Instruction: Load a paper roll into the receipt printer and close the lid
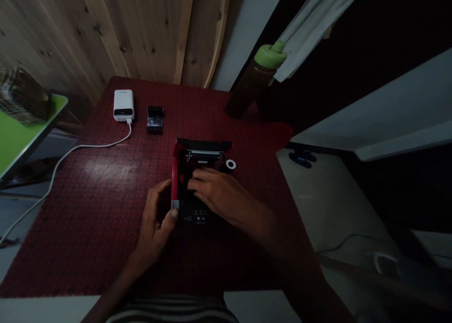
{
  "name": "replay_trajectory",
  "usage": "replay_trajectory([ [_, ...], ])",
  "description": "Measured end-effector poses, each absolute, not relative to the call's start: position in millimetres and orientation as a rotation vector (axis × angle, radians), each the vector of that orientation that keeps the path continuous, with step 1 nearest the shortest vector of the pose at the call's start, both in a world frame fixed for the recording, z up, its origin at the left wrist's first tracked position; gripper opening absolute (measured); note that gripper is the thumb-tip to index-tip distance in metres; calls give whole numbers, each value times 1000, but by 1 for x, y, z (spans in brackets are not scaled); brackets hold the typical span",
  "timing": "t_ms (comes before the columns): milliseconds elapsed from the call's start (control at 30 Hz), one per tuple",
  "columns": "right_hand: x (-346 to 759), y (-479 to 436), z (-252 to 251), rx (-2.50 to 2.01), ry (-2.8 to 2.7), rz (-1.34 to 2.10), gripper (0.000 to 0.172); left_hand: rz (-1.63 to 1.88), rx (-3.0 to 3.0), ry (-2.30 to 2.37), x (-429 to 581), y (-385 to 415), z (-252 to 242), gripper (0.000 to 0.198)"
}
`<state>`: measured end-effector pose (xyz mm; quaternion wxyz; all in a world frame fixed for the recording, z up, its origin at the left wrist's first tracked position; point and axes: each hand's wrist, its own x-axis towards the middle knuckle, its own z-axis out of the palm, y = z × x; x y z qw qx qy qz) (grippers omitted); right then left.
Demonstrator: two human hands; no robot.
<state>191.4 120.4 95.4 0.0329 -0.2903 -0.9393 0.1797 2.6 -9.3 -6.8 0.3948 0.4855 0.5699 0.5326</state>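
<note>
A black and red printer-like device [197, 160] with its lid raised sits in the middle of a red patterned table [88, 210]. My left hand [157, 219] grips its red left side, thumb on the front corner. My right hand [221, 193] lies on top of the device, fingers curled down into its open compartment; I cannot see anything in them. A small white ring-shaped roll [230, 164] lies right of the device, just past my right fingers.
A white power bank [123, 105] with a white cable [70, 151] lies at the back left, a small black block [155, 119] beside it. A dark bottle with a green cap [256, 78] stands back right. A green table [17, 134] is at left, a pale surface [325, 205] at right.
</note>
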Motion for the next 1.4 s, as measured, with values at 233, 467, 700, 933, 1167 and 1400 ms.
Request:
replay_trajectory([
  [233, 211, 97, 77, -906, -2505, 487, 20, 1336, 1152, 1429, 3, -11, 3, 59],
  [467, 208, 68, 66, -877, -2346, 298, 24, 1437, 1057, 1594, 2, 22, 39, 62],
  [700, 214, 45, 74, -926, -2348, 82, 27, 1556, 1278, 1457, -3, 102, 59, 56],
  [933, 209, 36, 74, -930, -2328, -242, 25, 1563, 1137, 1450, 1, 67, 51, 23],
  [1167, 209, 30, 65, -972, -2296, -59, 14, 1366, 895, 1437, 1, 26, 21, 68],
  [1400, 215, 34, 62, -1039, -2211, 72, 11, 1292, 797, 1351, 4, 27, 22, 70],
])
